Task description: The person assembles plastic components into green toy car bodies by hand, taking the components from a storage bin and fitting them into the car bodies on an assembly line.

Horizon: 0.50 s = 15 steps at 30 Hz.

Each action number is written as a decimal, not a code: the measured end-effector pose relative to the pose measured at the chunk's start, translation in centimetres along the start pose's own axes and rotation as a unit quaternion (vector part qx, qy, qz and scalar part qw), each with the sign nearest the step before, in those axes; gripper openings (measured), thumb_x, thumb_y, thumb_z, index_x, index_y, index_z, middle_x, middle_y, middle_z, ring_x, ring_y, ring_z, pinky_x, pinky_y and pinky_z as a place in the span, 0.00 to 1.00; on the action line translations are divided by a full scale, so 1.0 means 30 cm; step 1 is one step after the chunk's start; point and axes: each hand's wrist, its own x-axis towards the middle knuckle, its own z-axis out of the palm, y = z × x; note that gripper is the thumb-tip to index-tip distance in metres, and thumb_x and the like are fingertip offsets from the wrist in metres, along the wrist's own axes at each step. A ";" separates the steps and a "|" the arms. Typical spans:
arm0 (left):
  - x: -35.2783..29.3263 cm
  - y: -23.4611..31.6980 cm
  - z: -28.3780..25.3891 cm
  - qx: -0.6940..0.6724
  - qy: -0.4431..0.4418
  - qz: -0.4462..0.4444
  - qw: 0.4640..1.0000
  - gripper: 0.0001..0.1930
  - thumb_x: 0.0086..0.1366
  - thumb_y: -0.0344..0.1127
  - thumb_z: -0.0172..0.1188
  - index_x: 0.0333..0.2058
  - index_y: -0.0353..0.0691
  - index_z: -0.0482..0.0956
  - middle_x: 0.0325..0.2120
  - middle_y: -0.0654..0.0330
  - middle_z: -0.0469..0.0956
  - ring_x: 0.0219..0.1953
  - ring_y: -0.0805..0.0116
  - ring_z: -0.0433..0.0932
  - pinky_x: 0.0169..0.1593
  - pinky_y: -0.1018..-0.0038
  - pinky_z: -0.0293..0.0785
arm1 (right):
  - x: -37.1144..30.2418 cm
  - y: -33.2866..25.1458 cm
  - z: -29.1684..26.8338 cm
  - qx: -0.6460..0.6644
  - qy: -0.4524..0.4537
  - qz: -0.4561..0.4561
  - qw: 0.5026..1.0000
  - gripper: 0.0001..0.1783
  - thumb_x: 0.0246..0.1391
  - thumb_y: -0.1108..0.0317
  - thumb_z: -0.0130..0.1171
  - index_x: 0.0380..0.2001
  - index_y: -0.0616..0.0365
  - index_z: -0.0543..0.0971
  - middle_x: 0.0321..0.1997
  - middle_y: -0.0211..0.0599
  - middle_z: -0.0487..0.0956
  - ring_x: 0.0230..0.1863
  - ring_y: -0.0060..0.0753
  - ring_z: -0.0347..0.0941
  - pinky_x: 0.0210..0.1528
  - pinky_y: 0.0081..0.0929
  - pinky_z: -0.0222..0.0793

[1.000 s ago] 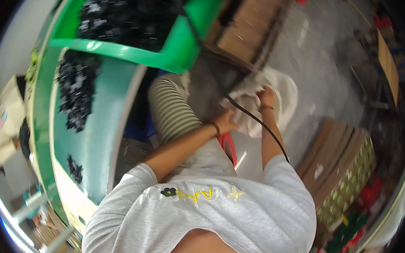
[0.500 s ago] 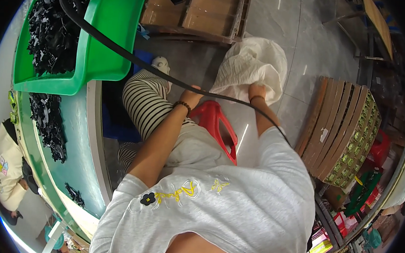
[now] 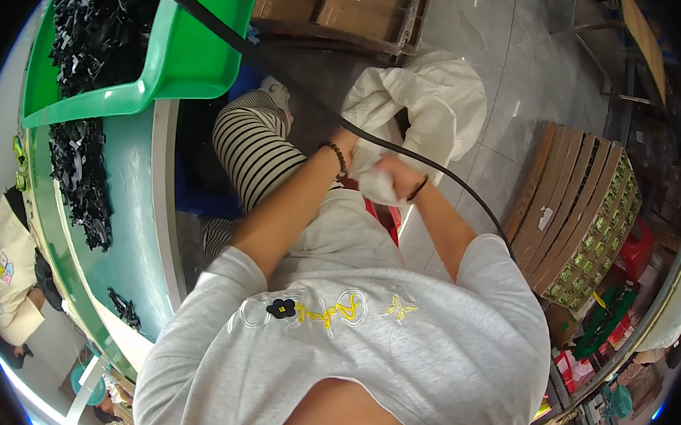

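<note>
White sack (image 3: 449, 109): far, right of centre, on the tiled floor (image 3: 510, 165)
Right hand (image 3: 397, 177): curled, blurred, gripping the sack's near edge
Left hand (image 3: 348, 143): at the sack's left edge, fingers hidden, grip cannot be told

The right hand (image 3: 397, 175), slightly blurred, grips a bunched white sack (image 3: 452, 106) by its near edge; the left hand (image 3: 347, 144) is against the cloth too, though its hidden fingers make the hold hard to judge. A black cable (image 3: 204, 17) crosses overhead. Leftward, a green tray (image 3: 197, 56) of black parts (image 3: 101, 22) overhangs the counter (image 3: 132, 198).
</note>
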 end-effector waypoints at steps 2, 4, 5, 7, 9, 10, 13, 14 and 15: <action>-0.007 0.016 0.009 -0.181 -0.001 0.059 0.982 0.16 0.58 0.43 0.58 0.39 0.38 0.75 0.36 0.56 0.77 0.38 0.61 0.77 0.42 0.63 0.75 | 0.103 0.109 -0.173 0.156 -0.064 0.063 0.984 0.17 0.44 0.73 0.54 0.41 0.61 0.76 0.34 0.41 0.80 0.34 0.36 0.76 0.39 0.26 0.71; -0.034 0.020 0.048 -0.266 -0.018 0.079 0.960 0.16 0.60 0.43 0.57 0.42 0.39 0.75 0.38 0.56 0.78 0.40 0.61 0.78 0.43 0.63 0.77 | 0.185 0.335 -0.355 0.218 -0.075 0.306 0.924 0.12 0.44 0.72 0.54 0.36 0.60 0.76 0.31 0.40 0.80 0.32 0.37 0.76 0.38 0.27 0.72; -0.048 0.029 0.103 -0.246 -0.057 0.055 0.966 0.16 0.58 0.39 0.57 0.43 0.38 0.74 0.38 0.55 0.78 0.41 0.61 0.78 0.44 0.63 0.76 | 0.139 0.511 -0.471 -0.091 -0.095 0.298 0.945 0.09 0.44 0.71 0.53 0.31 0.60 0.77 0.29 0.40 0.80 0.31 0.37 0.76 0.37 0.27 0.73; -0.067 -0.008 0.033 -0.247 -0.040 0.058 0.966 0.16 0.57 0.35 0.56 0.44 0.37 0.74 0.39 0.54 0.77 0.41 0.62 0.77 0.44 0.64 0.76 | 0.195 0.553 -0.408 -0.087 -0.119 0.283 0.948 0.09 0.44 0.71 0.53 0.31 0.60 0.77 0.29 0.40 0.80 0.31 0.37 0.76 0.37 0.27 0.73; -0.090 -0.059 -0.006 -0.167 0.019 0.116 0.979 0.18 0.53 0.28 0.51 0.44 0.34 0.74 0.37 0.53 0.77 0.41 0.64 0.76 0.43 0.67 0.74 | 0.380 0.546 -0.365 -0.080 -0.126 0.269 0.952 0.09 0.44 0.71 0.53 0.31 0.60 0.77 0.29 0.40 0.80 0.30 0.37 0.76 0.36 0.27 0.72; -0.110 -0.062 0.006 -0.165 0.017 0.119 0.979 0.18 0.53 0.28 0.51 0.44 0.34 0.74 0.37 0.53 0.77 0.41 0.64 0.76 0.43 0.67 0.74 | 0.323 0.556 -0.344 -0.075 -0.116 0.267 0.954 0.09 0.44 0.70 0.53 0.31 0.60 0.77 0.29 0.39 0.79 0.30 0.36 0.76 0.36 0.27 0.72; -0.203 -0.053 0.007 0.054 0.087 0.179 0.979 0.19 0.51 0.27 0.49 0.43 0.32 0.74 0.35 0.54 0.78 0.39 0.65 0.76 0.43 0.71 0.71 | 0.325 0.606 -0.230 -0.048 -0.136 0.251 0.957 0.09 0.44 0.70 0.54 0.32 0.59 0.77 0.29 0.39 0.79 0.30 0.36 0.76 0.36 0.27 0.72; -0.200 -0.085 -0.015 0.046 0.057 0.172 0.982 0.20 0.51 0.26 0.47 0.45 0.32 0.72 0.36 0.56 0.77 0.37 0.68 0.75 0.41 0.73 0.71 | 0.321 0.619 -0.239 -0.041 -0.148 0.243 0.958 0.09 0.45 0.70 0.54 0.32 0.59 0.77 0.29 0.39 0.79 0.30 0.36 0.76 0.36 0.26 0.72; -0.194 -0.103 -0.029 0.040 0.020 0.164 0.985 0.22 0.51 0.25 0.46 0.47 0.33 0.71 0.37 0.58 0.76 0.36 0.71 0.74 0.40 0.75 0.71 | 0.303 0.639 -0.289 -0.035 -0.154 0.239 0.958 0.09 0.45 0.70 0.54 0.32 0.59 0.77 0.29 0.39 0.79 0.30 0.36 0.76 0.36 0.26 0.72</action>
